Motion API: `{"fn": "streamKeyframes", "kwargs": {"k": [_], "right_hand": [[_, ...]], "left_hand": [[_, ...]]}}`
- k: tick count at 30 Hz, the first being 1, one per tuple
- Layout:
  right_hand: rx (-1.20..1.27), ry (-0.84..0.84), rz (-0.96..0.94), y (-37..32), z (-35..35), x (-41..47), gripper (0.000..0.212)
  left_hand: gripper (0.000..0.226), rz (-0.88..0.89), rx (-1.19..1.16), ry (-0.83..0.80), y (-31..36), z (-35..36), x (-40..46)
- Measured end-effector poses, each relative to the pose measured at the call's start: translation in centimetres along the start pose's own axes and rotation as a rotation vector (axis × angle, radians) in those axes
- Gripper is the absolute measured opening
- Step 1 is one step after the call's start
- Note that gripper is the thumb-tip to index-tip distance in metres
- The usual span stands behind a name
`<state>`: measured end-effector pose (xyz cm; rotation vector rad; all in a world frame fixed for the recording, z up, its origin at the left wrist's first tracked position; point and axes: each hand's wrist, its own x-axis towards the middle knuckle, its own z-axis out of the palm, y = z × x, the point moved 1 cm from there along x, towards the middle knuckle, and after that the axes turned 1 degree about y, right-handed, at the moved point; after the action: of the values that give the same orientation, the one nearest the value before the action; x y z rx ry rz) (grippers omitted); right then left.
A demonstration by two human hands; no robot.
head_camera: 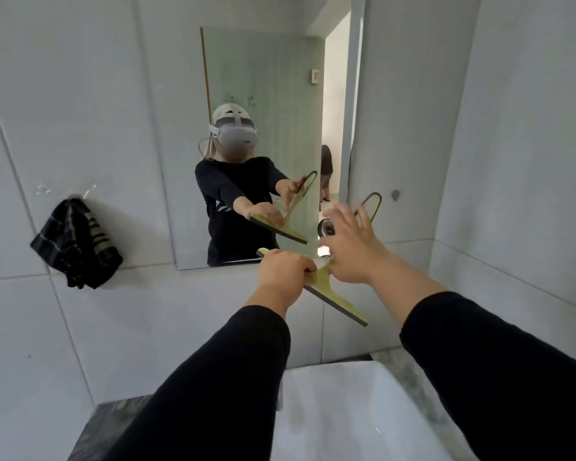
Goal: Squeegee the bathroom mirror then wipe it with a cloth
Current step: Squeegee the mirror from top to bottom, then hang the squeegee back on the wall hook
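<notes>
Gripping the blade end of the yellow-green squeegee (330,287), your left hand (281,272) has its fingers closed around it just below the mirror (246,78). Your right hand (353,249) lies over the handle, fingers spread open. The dark cloth (75,242) hangs on the wall, well left.

We can read no words, brands or numbers anywhere here. On the mirror (263,94), in the reflection of the green panel near its upper middle, we see a few small greenish marks, too blurred for us to make out. The reflected dark top shows pale slanted stripes near the mirror's lower left, which form no letters we can tell.
</notes>
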<state>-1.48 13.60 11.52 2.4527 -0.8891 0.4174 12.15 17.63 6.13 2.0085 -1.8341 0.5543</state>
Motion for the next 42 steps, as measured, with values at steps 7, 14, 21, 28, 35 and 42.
{"fn": "streamKeyframes", "kwargs": {"k": [7, 14, 21, 28, 35, 42], "right_hand": [[0.427, 0.306, 0.515, 6.1, 2.4, 0.6, 0.091], [0.708, 0.333, 0.68, 9.9, 5.8, 1.8, 0.087], [0.803, 0.258, 0.735, 14.1, 9.7, 4.3, 0.085], [0.847, 0.221, 0.769, 18.2, 13.6, 5.9, 0.087], [0.921, 0.221, 0.718, 19.0, 16.3, 5.6, 0.092], [1.016, 0.308, 0.726, 18.8, 18.1, 4.7, 0.09]], "left_hand": [[0.021, -0.11, -0.105, -0.01, 5.5, 2.5, 4.3], [0.012, -0.144, -0.157, 0.004, 9.7, 5.5, 7.9], [0.019, -0.167, -0.248, -0.034, 11.4, 9.3, 10.7], [0.05, -0.042, -0.334, 0.082, 12.2, 13.8, 12.8], [0.054, -0.043, -0.311, 0.081, 12.7, 16.7, 12.9], [0.061, -0.061, -0.351, -0.05, 13.4, 18.5, 12.6]]}}
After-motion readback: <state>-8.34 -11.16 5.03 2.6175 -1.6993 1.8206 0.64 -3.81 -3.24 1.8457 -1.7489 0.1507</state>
